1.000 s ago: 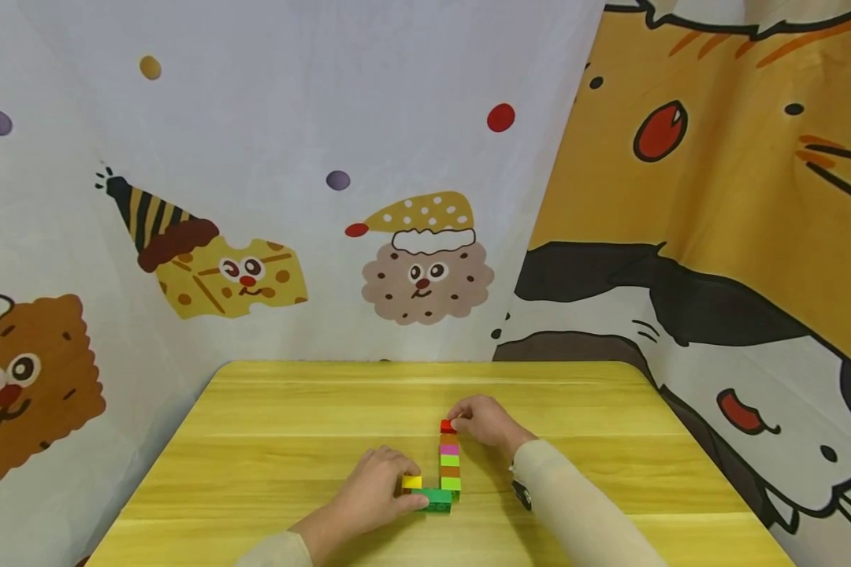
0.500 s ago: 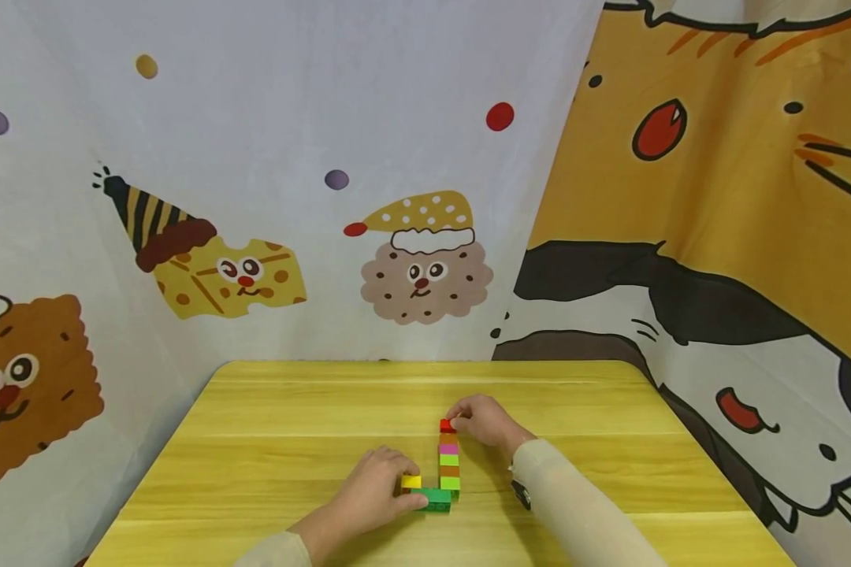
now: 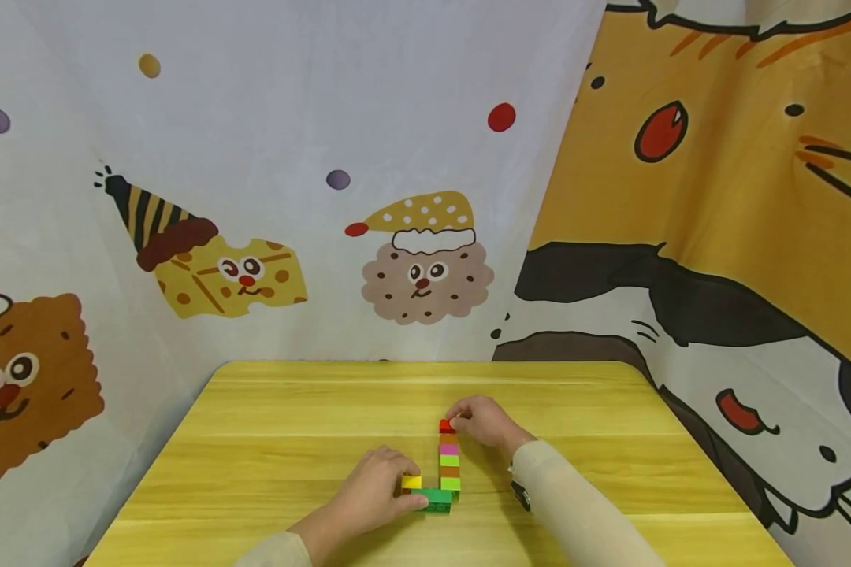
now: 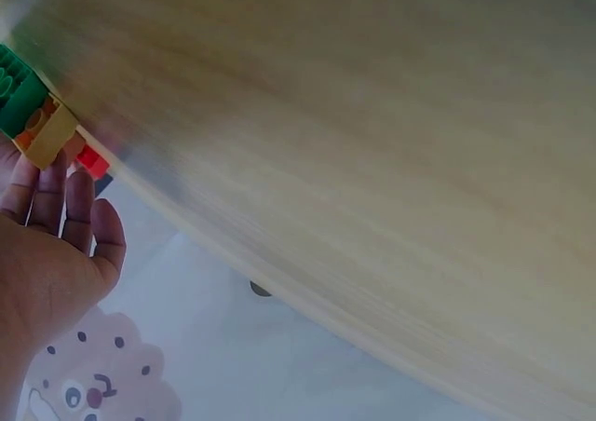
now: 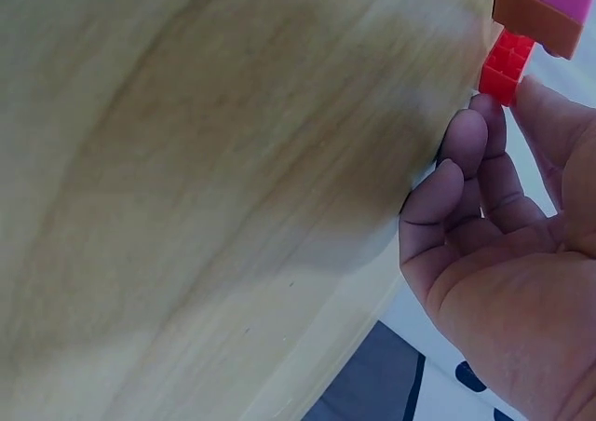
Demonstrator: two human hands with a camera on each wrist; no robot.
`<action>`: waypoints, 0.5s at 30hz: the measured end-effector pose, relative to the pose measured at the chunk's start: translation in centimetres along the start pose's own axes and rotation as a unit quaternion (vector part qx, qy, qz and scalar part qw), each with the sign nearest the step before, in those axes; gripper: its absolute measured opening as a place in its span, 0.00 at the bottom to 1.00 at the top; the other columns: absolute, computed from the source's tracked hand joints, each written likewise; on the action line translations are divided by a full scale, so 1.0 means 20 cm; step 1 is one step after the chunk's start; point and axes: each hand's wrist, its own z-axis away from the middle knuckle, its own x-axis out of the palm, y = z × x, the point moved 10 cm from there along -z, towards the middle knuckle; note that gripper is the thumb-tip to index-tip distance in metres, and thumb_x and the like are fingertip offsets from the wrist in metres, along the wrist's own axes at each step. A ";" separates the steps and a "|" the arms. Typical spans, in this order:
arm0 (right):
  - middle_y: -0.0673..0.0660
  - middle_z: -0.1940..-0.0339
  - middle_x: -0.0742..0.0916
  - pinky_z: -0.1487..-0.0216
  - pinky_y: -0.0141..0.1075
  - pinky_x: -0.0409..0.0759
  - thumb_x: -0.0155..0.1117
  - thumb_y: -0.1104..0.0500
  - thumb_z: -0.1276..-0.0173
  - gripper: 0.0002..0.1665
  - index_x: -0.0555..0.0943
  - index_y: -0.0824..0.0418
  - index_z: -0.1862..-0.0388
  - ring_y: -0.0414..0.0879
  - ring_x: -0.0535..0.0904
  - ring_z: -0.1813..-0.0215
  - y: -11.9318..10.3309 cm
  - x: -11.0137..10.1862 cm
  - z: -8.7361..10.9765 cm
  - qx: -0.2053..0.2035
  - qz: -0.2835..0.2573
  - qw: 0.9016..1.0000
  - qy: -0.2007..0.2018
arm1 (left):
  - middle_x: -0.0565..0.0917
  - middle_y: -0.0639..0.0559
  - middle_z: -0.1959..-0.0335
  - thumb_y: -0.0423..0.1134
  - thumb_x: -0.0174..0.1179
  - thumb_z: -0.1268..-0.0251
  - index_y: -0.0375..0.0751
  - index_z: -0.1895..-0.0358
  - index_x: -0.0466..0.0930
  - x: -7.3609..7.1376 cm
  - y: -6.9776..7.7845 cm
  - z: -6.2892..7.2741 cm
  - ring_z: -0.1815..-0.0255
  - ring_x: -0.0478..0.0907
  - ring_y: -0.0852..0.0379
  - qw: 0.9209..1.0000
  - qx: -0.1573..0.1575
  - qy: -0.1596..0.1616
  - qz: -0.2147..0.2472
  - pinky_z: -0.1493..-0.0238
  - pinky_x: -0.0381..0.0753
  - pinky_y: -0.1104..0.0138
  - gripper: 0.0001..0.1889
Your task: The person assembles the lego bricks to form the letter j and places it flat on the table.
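A row of joined toy building bricks in lime, orange-brown and pink (image 3: 450,461) runs away from me on the table. At its near end a green brick (image 3: 436,498) lies crosswise, with a yellow brick (image 3: 413,481) at its left. My left hand (image 3: 376,490) grips this corner, thumb at the green brick and fingers at the yellow one (image 4: 48,140). At the far end my right hand (image 3: 489,421) pinches a red brick (image 5: 506,67) between thumb and fingers. Whether the red brick is joined to the orange-brown one (image 5: 535,16) I cannot tell.
The yellow wood-grain table (image 3: 291,425) has rounded far corners. Behind it hangs a cloth backdrop (image 3: 269,157) printed with cartoon cheese, biscuits and animals. A dark watch-like device (image 3: 521,494) sits at my right wrist.
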 end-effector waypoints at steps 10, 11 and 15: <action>0.45 0.62 0.83 0.59 0.36 0.77 0.57 0.51 0.34 0.11 0.81 0.46 0.55 0.41 0.76 0.62 0.00 0.00 0.01 -0.003 0.002 1.000 0.002 | 0.81 0.65 0.58 0.67 0.57 0.52 0.56 0.56 0.80 0.01 -0.01 0.00 0.56 0.72 0.64 1.000 -0.007 -0.004 0.003 0.52 0.73 0.62 0.25; 0.45 0.62 0.83 0.59 0.36 0.77 0.57 0.51 0.34 0.11 0.81 0.46 0.55 0.41 0.76 0.62 0.00 0.00 0.01 -0.002 0.002 1.000 0.002 | 0.81 0.65 0.58 0.67 0.57 0.52 0.56 0.56 0.80 0.01 -0.01 0.00 0.56 0.72 0.65 1.000 -0.008 -0.005 0.003 0.52 0.73 0.62 0.25; 0.46 0.62 0.82 0.60 0.36 0.77 0.57 0.50 0.34 0.11 0.80 0.46 0.54 0.41 0.76 0.62 0.00 0.00 0.01 -0.001 -0.001 1.000 0.003 | 0.81 0.65 0.58 0.67 0.57 0.52 0.57 0.56 0.80 0.01 -0.01 0.00 0.56 0.72 0.65 1.000 -0.009 -0.006 0.005 0.52 0.73 0.62 0.25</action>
